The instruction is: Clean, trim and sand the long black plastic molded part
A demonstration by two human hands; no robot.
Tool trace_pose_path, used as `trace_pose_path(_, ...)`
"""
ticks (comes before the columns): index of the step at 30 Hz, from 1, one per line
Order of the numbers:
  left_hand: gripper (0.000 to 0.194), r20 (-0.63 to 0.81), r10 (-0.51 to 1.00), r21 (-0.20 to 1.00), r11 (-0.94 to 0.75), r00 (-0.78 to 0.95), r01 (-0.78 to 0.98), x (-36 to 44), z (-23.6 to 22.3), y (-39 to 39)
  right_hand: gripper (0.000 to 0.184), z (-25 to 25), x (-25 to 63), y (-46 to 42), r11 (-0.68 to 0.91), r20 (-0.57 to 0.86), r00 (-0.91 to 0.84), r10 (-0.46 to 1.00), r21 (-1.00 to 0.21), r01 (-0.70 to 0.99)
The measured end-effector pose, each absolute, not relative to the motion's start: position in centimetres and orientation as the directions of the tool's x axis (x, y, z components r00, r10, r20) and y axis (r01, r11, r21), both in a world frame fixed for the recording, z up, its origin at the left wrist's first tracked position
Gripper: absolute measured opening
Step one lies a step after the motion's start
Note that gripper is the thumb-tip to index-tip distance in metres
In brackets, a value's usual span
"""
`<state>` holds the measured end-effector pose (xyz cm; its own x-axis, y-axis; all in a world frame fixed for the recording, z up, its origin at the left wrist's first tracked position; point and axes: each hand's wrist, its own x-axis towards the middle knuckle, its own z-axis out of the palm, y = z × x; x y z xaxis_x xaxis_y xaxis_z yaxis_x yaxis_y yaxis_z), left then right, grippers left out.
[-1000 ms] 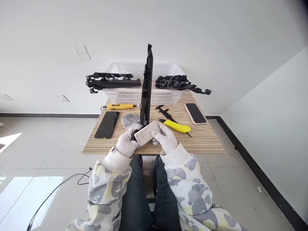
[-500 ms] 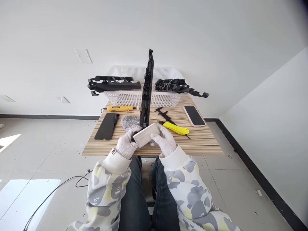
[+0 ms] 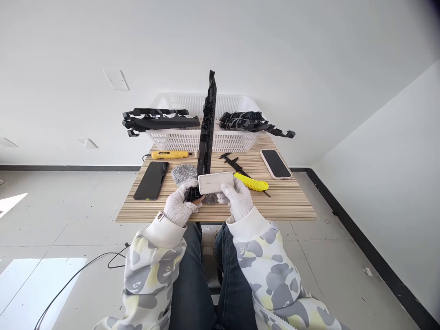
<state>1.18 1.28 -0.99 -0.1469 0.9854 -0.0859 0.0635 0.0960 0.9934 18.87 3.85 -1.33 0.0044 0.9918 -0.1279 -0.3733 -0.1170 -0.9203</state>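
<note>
My gloved left hand (image 3: 179, 205) is closed around the near end of a long black plastic trim piece (image 3: 206, 135). The piece stands steeply, its far tip rising above the basket. In my gloved right hand (image 3: 238, 200) is a flat white rectangular block (image 3: 215, 183), gripped by its right end. The block is in front of the trim piece; whether they touch I cannot tell. A grey fuzzy pad (image 3: 184, 174) lies behind my left hand. Just beyond my right hand is a yellow utility knife (image 3: 252, 183).
A white plastic basket (image 3: 165, 140) at the back carries black trim pieces (image 3: 161, 120) on the left and more black pieces (image 3: 245, 120) on the right. The slatted-top table (image 3: 137, 213) also holds a black phone (image 3: 151, 181), yellow corded tool (image 3: 170, 155), black caliper (image 3: 233, 163) and pink-edged phone (image 3: 275, 164).
The white block has turned from a slant to nearly level and moved slightly right, away from my left hand. More of the trim piece's near end now shows.
</note>
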Motion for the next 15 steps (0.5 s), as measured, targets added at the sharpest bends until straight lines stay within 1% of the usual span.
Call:
trace_pose_path(1, 0.061, -0.070, 0.988, 0.993, 0.082, -0.139, 0.088, 1.1, -1.0, 1.3, 0.051, -1.3, 18.9, 3.8, -0.114, -0.124, 0.003, 0.992, -0.921, -0.373)
trace_pose_path(4, 0.053, 0.071, 0.989, 0.982, -0.047, -0.128, 0.182, 0.9, -1.1, 1.5, 0.056, -1.2, 18.8, 3.6, -0.146, -0.130, -0.071, 0.989, -0.941, -0.305)
trace_pose_path(5, 0.052, 0.094, 0.988, 0.978, -0.069, -0.120, 0.197, 0.8, -1.1, 1.6, 0.058, -1.1, 18.7, 3.5, -0.151, -0.135, -0.073, 0.988, -0.945, -0.290)
trace_pose_path(8, 0.055, 0.042, 0.993, 0.981, -0.020, -0.112, 0.192, 0.8, -1.3, 1.7, 0.061, -0.9, 18.6, 3.6, -0.135, -0.149, 0.022, 0.989, -0.940, -0.313)
trace_pose_path(9, 0.055, 0.047, 0.993, 0.983, -0.026, -0.108, 0.184, 0.8, -1.4, 1.7, 0.060, -0.8, 18.5, 3.5, -0.137, -0.154, 0.031, 0.988, -0.940, -0.314)
trace_pose_path(12, 0.045, 0.154, 0.981, 0.979, -0.135, -0.121, 0.153, 0.9, -1.5, 1.7, 0.057, -0.5, 18.4, 3.4, -0.184, -0.179, -0.042, 0.983, -0.947, -0.264)
trace_pose_path(15, 0.050, 0.109, 0.986, 0.984, -0.089, -0.127, 0.157, 0.9, -1.6, 1.8, 0.054, -0.2, 18.3, 3.1, -0.179, -0.188, 0.004, 0.982, -0.942, -0.283)
